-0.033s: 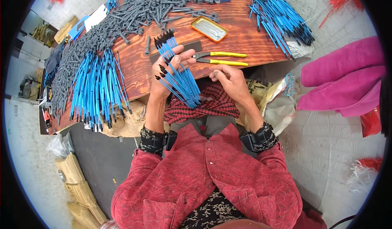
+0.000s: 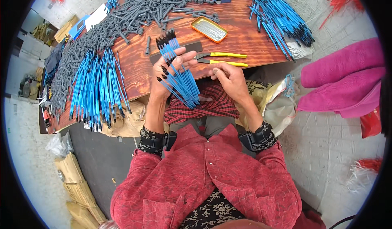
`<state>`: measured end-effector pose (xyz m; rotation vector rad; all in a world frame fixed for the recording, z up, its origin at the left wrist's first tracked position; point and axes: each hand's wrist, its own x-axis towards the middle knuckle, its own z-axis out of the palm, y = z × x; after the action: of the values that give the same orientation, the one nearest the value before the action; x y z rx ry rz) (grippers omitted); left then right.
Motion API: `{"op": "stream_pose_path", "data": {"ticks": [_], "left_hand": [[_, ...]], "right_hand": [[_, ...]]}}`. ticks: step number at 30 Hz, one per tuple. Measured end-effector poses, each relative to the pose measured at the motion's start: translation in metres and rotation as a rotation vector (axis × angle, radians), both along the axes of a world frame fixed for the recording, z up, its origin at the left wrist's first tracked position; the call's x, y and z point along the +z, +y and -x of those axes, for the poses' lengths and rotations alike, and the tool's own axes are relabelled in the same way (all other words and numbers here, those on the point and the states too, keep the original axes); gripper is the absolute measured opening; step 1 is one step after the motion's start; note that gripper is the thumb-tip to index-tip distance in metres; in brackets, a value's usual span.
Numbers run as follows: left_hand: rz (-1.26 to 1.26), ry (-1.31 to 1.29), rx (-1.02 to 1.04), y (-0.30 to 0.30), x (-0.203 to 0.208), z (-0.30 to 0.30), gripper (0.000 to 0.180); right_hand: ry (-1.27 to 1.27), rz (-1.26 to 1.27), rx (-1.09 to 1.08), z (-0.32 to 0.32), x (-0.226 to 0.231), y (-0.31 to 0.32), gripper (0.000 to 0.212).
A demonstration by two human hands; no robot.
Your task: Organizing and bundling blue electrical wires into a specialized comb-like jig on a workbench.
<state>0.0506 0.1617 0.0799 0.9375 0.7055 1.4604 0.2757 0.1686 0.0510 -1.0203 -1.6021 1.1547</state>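
Note:
My left hand [image 2: 165, 76] is shut on a fanned bundle of thin blue sticks with black tips [image 2: 181, 80], held over the near edge of the wooden table [image 2: 245, 39]. Close to the right of the bundle is my right hand [image 2: 230, 80], its fingers curled and thumb and forefinger pinched together; nothing shows between them. Yellow-handled pliers [image 2: 222, 58] lie on the table just beyond my right hand. A red checked cloth [image 2: 212, 104] covers my lap below both hands.
A big pile of blue sticks [image 2: 96, 86] lies at the table's left, another [image 2: 279, 19] at its right end. A heap of grey pieces [image 2: 134, 13] covers the far side. An orange-rimmed tin [image 2: 209, 29] sits mid-table. Pink cloth [image 2: 343, 78] lies at right.

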Motion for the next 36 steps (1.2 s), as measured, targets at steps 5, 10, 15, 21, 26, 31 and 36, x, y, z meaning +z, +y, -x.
{"op": "stream_pose_path", "data": {"ticks": [5,10,15,21,26,31,36], "left_hand": [[0.022,0.068,-0.043,-0.003,0.007,-0.014,0.034],[0.040,0.190,0.087,-0.005,-0.002,-0.014,0.024],[0.061,0.230,0.048,-0.004,-0.002,-0.014,0.019],[0.041,0.204,0.022,-0.006,-0.002,-0.015,0.017],[0.096,0.226,0.041,-0.005,-0.004,-0.013,0.015],[0.114,0.301,0.002,-0.003,-0.010,-0.010,0.021],[0.109,0.265,-0.001,-0.003,-0.012,-0.009,0.016]], "right_hand": [[0.165,-0.263,-0.089,0.036,0.044,0.021,0.017],[-0.128,-0.600,-0.143,0.054,0.080,0.023,0.017],[-0.116,-0.507,-0.066,0.060,0.085,0.025,0.014],[-0.062,-0.363,0.017,0.058,0.076,0.028,0.016],[-0.068,-0.211,0.130,0.054,0.085,0.031,0.022],[0.013,-0.211,0.205,0.056,0.094,0.031,0.029],[-0.064,-0.230,0.213,0.054,0.087,0.039,0.026]]}}
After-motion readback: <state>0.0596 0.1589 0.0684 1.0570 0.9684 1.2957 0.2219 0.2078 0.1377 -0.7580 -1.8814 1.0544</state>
